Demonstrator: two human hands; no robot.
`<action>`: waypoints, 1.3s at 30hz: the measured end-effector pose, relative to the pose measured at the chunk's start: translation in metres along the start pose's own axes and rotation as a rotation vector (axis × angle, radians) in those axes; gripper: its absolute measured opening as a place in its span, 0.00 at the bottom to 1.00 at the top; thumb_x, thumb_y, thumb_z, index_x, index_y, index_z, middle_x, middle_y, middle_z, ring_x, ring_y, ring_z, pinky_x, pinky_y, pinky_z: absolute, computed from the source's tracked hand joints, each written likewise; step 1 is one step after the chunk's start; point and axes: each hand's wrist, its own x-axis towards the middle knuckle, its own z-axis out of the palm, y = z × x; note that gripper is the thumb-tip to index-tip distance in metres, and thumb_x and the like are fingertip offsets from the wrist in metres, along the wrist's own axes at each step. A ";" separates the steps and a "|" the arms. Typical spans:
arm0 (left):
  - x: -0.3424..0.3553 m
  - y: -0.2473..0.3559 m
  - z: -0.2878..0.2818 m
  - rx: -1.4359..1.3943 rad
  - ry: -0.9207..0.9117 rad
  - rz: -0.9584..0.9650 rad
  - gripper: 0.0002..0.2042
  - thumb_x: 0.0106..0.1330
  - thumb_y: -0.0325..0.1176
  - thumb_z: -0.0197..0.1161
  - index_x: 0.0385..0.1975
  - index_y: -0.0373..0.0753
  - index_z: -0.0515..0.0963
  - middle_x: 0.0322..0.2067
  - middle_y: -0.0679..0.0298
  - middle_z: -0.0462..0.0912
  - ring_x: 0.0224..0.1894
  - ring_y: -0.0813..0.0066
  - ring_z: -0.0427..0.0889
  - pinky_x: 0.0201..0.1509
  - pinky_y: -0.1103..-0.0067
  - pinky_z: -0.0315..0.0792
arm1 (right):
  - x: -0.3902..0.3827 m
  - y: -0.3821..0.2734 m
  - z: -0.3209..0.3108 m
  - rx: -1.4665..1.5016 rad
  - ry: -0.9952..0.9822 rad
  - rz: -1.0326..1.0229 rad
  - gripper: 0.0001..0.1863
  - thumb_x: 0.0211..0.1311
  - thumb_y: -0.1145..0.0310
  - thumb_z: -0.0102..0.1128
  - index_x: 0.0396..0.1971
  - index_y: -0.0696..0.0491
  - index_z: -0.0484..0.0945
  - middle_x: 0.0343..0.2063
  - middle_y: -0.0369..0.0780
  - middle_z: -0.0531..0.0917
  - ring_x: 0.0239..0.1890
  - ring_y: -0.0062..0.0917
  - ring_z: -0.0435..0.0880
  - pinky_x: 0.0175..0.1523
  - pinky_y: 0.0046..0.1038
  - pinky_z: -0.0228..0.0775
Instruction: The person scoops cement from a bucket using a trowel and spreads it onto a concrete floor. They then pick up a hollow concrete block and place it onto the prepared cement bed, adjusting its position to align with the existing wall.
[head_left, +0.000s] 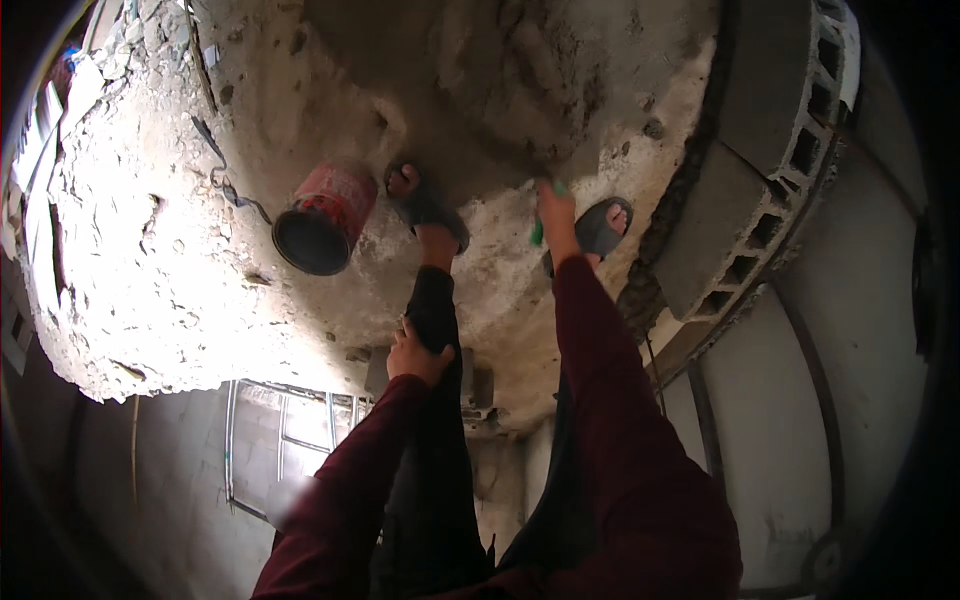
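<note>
My right hand reaches down to the floor between my feet, closed around a green tool. Only bits of green show on either side of the fist, so its kind cannot be made out. My left hand lies on my left knee, thumb apart from the fingers, holding nothing. Left of my left foot, a red and white bucket with a dark round end sits on the floor. Dark sandals are on my feet, the right sandal just beside my right hand.
The rough concrete floor has a darker patch ahead of my feet. A dark strap or cord lies left of the bucket. Hollow blocks line the right side, beside a dark gap. A framed window appears at lower left.
</note>
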 end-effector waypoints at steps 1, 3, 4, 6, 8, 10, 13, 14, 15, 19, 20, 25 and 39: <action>-0.001 -0.002 0.004 -0.001 -0.006 -0.017 0.50 0.44 0.54 0.66 0.63 0.30 0.51 0.51 0.45 0.69 0.50 0.51 0.75 0.52 0.67 0.71 | 0.003 -0.047 0.023 0.135 -0.015 0.023 0.15 0.57 0.68 0.59 0.16 0.53 0.65 0.12 0.35 0.65 0.13 0.22 0.64 0.21 0.30 0.56; 0.002 -0.002 0.002 0.000 -0.001 -0.018 0.49 0.45 0.53 0.66 0.63 0.30 0.51 0.51 0.44 0.69 0.50 0.51 0.75 0.52 0.67 0.71 | 0.002 -0.090 0.025 0.288 -0.047 0.039 0.15 0.56 0.68 0.60 0.16 0.53 0.65 0.11 0.34 0.65 0.11 0.21 0.63 0.19 0.28 0.56; 0.001 0.000 0.002 0.000 -0.002 -0.013 0.49 0.45 0.53 0.67 0.63 0.30 0.52 0.51 0.44 0.69 0.50 0.51 0.75 0.52 0.67 0.71 | -0.001 -0.101 0.020 0.303 -0.077 0.044 0.15 0.55 0.68 0.61 0.16 0.52 0.65 0.11 0.33 0.65 0.11 0.20 0.62 0.19 0.28 0.55; -0.003 0.003 -0.003 0.004 -0.009 -0.008 0.48 0.45 0.53 0.67 0.63 0.30 0.52 0.51 0.44 0.69 0.50 0.51 0.75 0.52 0.67 0.71 | -0.009 -0.107 0.003 0.275 -0.144 0.015 0.14 0.57 0.67 0.61 0.18 0.52 0.65 0.11 0.33 0.66 0.11 0.18 0.62 0.19 0.26 0.55; -0.002 0.001 -0.003 0.002 0.010 -0.006 0.48 0.45 0.52 0.67 0.63 0.30 0.52 0.51 0.44 0.69 0.50 0.51 0.75 0.52 0.67 0.71 | -0.027 -0.121 -0.005 0.161 -0.082 -0.064 0.13 0.57 0.67 0.60 0.20 0.54 0.67 0.11 0.34 0.67 0.12 0.20 0.64 0.20 0.28 0.58; -0.002 -0.002 -0.003 -0.007 0.018 -0.008 0.48 0.44 0.52 0.67 0.62 0.30 0.52 0.51 0.45 0.70 0.50 0.51 0.75 0.52 0.67 0.71 | -0.046 -0.136 -0.003 -0.025 0.048 -0.232 0.12 0.58 0.66 0.59 0.23 0.57 0.69 0.13 0.37 0.70 0.13 0.23 0.68 0.21 0.30 0.61; -0.001 -0.001 -0.002 -0.025 0.016 0.000 0.49 0.44 0.52 0.67 0.62 0.30 0.52 0.51 0.45 0.70 0.50 0.51 0.75 0.52 0.67 0.71 | -0.056 -0.142 0.010 -0.343 0.295 -0.543 0.12 0.60 0.66 0.56 0.30 0.61 0.71 0.18 0.42 0.75 0.18 0.30 0.74 0.25 0.33 0.65; -0.001 0.003 -0.003 -0.030 0.019 0.013 0.49 0.44 0.52 0.67 0.62 0.30 0.52 0.51 0.45 0.70 0.50 0.51 0.75 0.52 0.67 0.71 | -0.049 -0.136 0.009 -0.404 0.344 -0.596 0.13 0.60 0.66 0.55 0.33 0.62 0.71 0.21 0.45 0.76 0.21 0.33 0.76 0.26 0.35 0.67; 0.000 0.004 -0.003 -0.035 0.020 0.019 0.48 0.44 0.52 0.67 0.62 0.30 0.52 0.50 0.45 0.70 0.50 0.51 0.75 0.52 0.67 0.71 | -0.046 -0.135 0.011 -0.465 0.385 -0.645 0.14 0.61 0.65 0.54 0.35 0.63 0.71 0.24 0.47 0.78 0.23 0.35 0.78 0.28 0.36 0.68; -0.001 0.002 -0.001 -0.051 0.020 0.002 0.48 0.44 0.52 0.67 0.62 0.30 0.53 0.51 0.45 0.70 0.50 0.51 0.75 0.52 0.66 0.72 | -0.060 -0.129 0.012 -0.560 0.203 -0.438 0.15 0.60 0.64 0.53 0.37 0.63 0.70 0.28 0.50 0.78 0.27 0.39 0.79 0.31 0.37 0.69; -0.003 0.002 -0.002 -0.066 0.010 -0.009 0.48 0.44 0.52 0.67 0.62 0.30 0.53 0.51 0.45 0.70 0.50 0.51 0.75 0.52 0.66 0.72 | -0.066 -0.127 0.006 -0.578 0.200 -0.429 0.15 0.59 0.64 0.54 0.37 0.63 0.70 0.28 0.50 0.78 0.26 0.40 0.78 0.32 0.38 0.69; -0.002 -0.008 0.005 -0.083 0.033 -0.016 0.48 0.44 0.52 0.67 0.62 0.30 0.53 0.51 0.44 0.69 0.50 0.51 0.75 0.51 0.67 0.72 | -0.019 -0.160 -0.040 -0.683 0.269 -0.409 0.17 0.55 0.63 0.55 0.29 0.66 0.73 0.22 0.50 0.78 0.25 0.41 0.79 0.31 0.39 0.70; 0.002 -0.005 0.000 -0.034 0.009 -0.002 0.48 0.43 0.53 0.67 0.61 0.30 0.54 0.50 0.45 0.70 0.49 0.51 0.76 0.51 0.67 0.72 | -0.066 -0.048 0.017 -0.590 0.322 -0.300 0.19 0.56 0.60 0.57 0.34 0.64 0.74 0.27 0.54 0.79 0.34 0.49 0.79 0.38 0.42 0.69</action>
